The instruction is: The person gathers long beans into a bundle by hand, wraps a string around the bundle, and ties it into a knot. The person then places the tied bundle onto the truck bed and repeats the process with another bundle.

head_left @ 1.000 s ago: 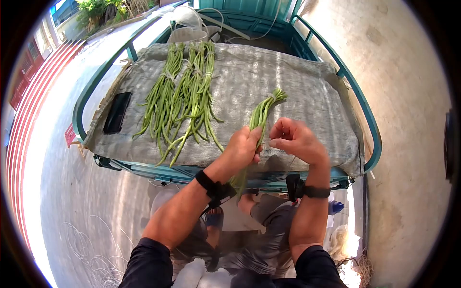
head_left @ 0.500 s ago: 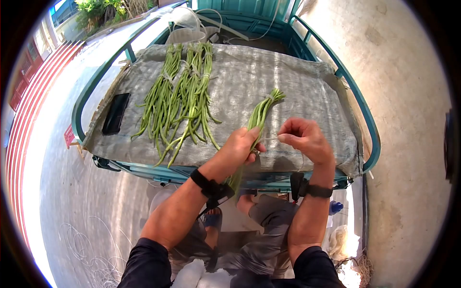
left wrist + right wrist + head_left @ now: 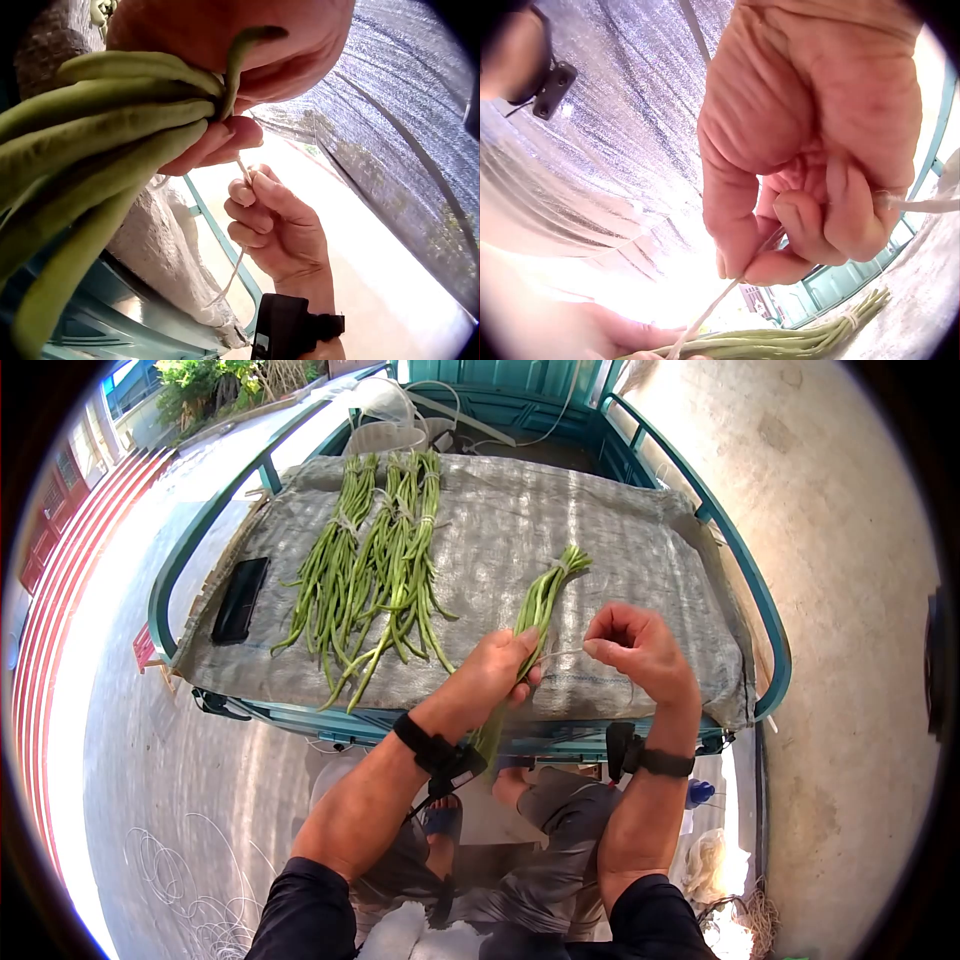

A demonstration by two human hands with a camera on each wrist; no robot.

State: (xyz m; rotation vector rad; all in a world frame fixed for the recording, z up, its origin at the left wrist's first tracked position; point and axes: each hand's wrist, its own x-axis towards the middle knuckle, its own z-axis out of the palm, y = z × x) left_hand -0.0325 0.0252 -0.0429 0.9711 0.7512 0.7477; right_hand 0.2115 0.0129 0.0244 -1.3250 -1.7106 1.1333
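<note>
1. The person's left hand (image 3: 497, 663) is closed round a bunch of green beans (image 3: 543, 598), fingers curled and thumb along the stems; the bunch lies slantwise, its tied end on the grey cloth (image 3: 640, 550), its loose ends hanging below the hand past the cloth's near edge.
2. The right hand (image 3: 643, 652) is to the right, apart from the beans; its thumb and forefinger pinch a pale string (image 3: 705, 319), the other fingers curled inward; the string runs taut from the left hand to that pinch, and a further length trails from the right hand's curled fingers.
3. A pale tie (image 3: 851, 320) circles the held bunch near its upper end.
4. Left of the hands, tied bean bundles (image 3: 365, 570) lie side by side on the cloth; a dark flat rectangular object (image 3: 240, 600) lies farther left.
5. Teal rails (image 3: 745, 570) flank the cloth; a pale bucket (image 3: 385, 437) stands beyond it.
</note>
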